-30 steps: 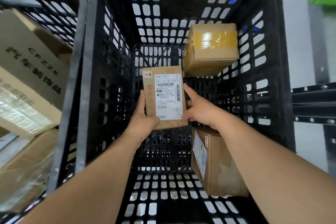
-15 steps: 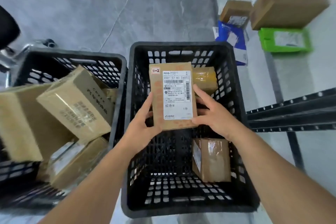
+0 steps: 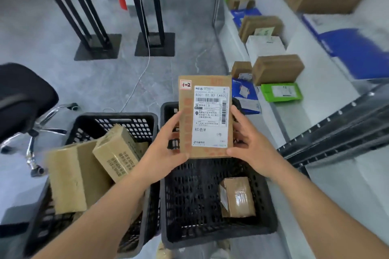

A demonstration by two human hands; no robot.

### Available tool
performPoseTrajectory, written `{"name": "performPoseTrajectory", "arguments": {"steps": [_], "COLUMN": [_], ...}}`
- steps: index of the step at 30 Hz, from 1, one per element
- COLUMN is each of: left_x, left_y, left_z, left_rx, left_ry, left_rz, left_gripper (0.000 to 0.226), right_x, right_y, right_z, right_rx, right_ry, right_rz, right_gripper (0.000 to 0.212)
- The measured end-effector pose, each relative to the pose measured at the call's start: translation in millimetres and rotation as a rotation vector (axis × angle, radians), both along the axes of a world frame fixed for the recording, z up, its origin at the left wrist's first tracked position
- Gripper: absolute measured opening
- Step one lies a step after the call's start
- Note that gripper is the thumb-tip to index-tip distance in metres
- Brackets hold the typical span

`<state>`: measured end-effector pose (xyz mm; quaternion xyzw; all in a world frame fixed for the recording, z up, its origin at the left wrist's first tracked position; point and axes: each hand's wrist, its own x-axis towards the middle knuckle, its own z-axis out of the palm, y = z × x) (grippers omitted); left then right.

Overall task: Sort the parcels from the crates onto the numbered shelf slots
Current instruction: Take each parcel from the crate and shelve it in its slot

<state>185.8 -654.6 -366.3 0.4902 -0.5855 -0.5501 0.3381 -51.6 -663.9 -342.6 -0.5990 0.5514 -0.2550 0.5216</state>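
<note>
A flat cardboard parcel (image 3: 186,115) with a white shipping label and a small sticker reading "1-2" is held upright above the right black crate (image 3: 210,235). My left hand (image 3: 163,153) grips its lower left edge and my right hand (image 3: 251,149) grips its lower right edge. One small taped parcel (image 3: 236,196) lies inside that crate. The left black crate (image 3: 117,118) holds several brown boxes (image 3: 115,153). White shelves (image 3: 315,69) on the right carry sorted parcels.
A black metal shelf rail (image 3: 336,132) juts in at the right, close to my right forearm. An office chair (image 3: 23,101) stands at the left. Black table legs with base plates (image 3: 99,46) and a white cable (image 3: 145,65) occupy the floor ahead.
Both hands have lifted the labelled parcel out of the right crate, and my view has risen from inside the crate to the floor and shelves.
</note>
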Motion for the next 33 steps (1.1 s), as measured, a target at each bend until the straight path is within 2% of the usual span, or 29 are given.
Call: {"name": "performPoseTrajectory", "arguments": {"steps": [5, 12, 21, 33], "left_x": [0.5, -1.9, -17.2, -91.8], "left_y": [-2.8, -13.9, -19.0, 9.8], "left_z": [46.5, 97.4, 148.1, 198.2], "left_rx": [-0.129, -0.327, -0.623, -0.692], "left_ry": [0.021, 0.021, 0.134, 0.225], "left_rz": [-0.066, -0.191, -0.359, -0.574], "left_gripper": [0.089, 0.095, 0.091, 0.092], "right_x": [-0.9, -6.1, -22.5, -68.6], "right_y": [17.4, 40.2, 90.5, 168.9], "right_z": [51.3, 107.4, 167.0, 209.3], "right_rx": [-0.079, -0.274, -0.519, -0.608], "right_ry": [-0.031, 0.044, 0.082, 0.077], "right_rz": [-0.035, -0.134, -0.247, -0.445], "right_gripper": [0.099, 0.096, 0.096, 0.098]}}
